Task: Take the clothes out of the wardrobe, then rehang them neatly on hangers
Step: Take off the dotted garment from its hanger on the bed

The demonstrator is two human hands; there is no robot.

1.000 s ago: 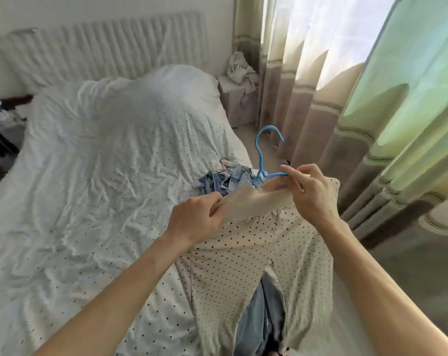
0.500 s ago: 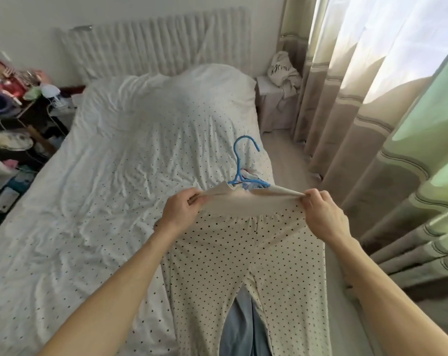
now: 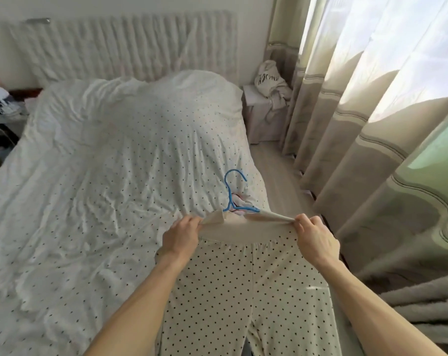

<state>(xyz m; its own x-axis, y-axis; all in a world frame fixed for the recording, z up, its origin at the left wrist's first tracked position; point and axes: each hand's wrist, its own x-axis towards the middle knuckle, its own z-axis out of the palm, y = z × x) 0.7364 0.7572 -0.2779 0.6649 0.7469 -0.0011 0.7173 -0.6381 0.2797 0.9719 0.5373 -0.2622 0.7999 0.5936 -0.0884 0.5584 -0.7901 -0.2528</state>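
Soft dotted cloth trousers (image 3: 243, 291), glossy plastic hanger (image 3: 229, 191)

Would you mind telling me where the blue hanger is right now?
In the head view, the blue hanger sits right of centre, its hook rising behind the waistband of the dotted trousers, stretched between the left hand and right hand.

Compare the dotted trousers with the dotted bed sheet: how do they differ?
The trousers are cream, the bed sheet whiter. The trousers' dots sit denser than the bed sheet's. The trousers are pinched taut between the left hand and right hand; the bed sheet lies wrinkled and loose. Both carry small dark dots.
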